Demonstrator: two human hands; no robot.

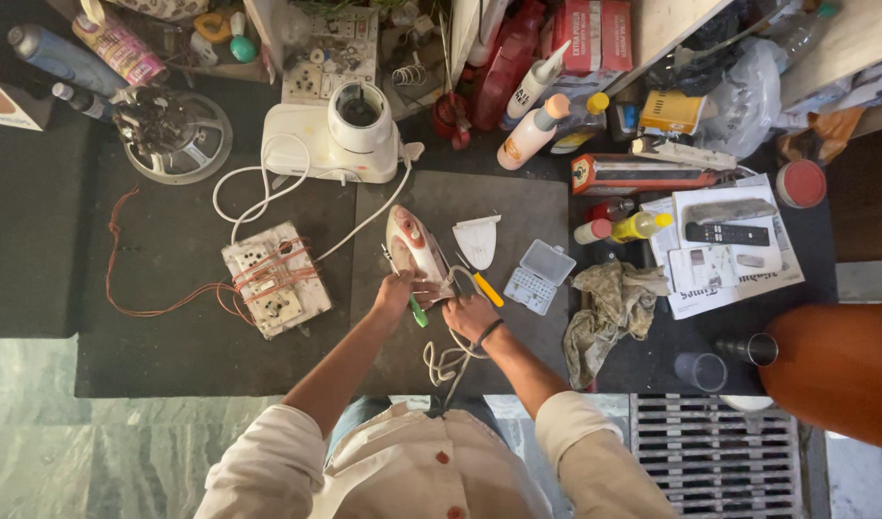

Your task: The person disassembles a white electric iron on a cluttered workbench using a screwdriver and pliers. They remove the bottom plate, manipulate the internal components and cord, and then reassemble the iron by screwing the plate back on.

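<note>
Both hands meet at the iron [414, 244] on the desk [172, 336]: left hand [396, 291] seemingly gripping a green screwdriver [417, 310], right hand [468, 314] closed on its cord [445, 363].

The rear of the iron [417, 252] is hidden by both hands. The orange vessel [835, 370] is cut off by the right edge.

Red carton [592, 34] top shelf; yellow box [670, 111]; long red-white box [638, 174].
</note>
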